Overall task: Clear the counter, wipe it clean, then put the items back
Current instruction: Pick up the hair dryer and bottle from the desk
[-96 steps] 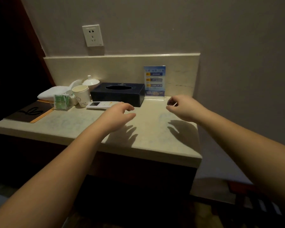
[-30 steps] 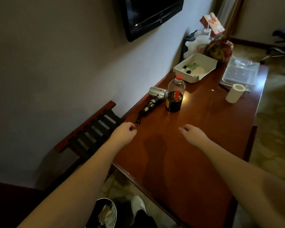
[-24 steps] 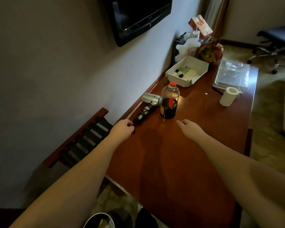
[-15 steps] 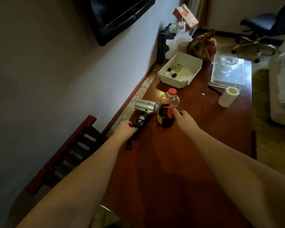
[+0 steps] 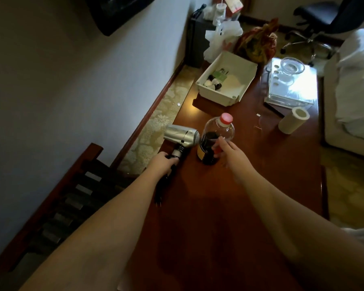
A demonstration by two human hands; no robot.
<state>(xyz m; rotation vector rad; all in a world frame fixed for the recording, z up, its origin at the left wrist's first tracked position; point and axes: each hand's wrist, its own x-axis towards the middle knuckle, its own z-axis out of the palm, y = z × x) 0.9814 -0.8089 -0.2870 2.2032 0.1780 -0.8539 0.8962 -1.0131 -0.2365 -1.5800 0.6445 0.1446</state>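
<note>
A long red-brown wooden desk (image 5: 261, 185) runs away from me along the wall. A silver hair dryer (image 5: 182, 135) lies near its left edge, black handle toward me. My left hand (image 5: 161, 164) grips that handle, and the black cord trails back along the desk. Beside it stands a plastic bottle (image 5: 216, 136) with a red cap and dark liquid. My right hand (image 5: 229, 152) curls round the bottle's lower body from the right.
Farther along the desk stand a white tray (image 5: 235, 95) of small toiletries, a toilet paper roll (image 5: 293, 120), a clear tray with a glass bowl (image 5: 292, 66) and bags. A slatted luggage rack (image 5: 67, 198) is at left, a bed (image 5: 355, 91) at right.
I turned from the marble counter to the wooden desk. Both hands reached forward: the left closed on the hair dryer handle, the right went from touching the bottle to wrapping it.
</note>
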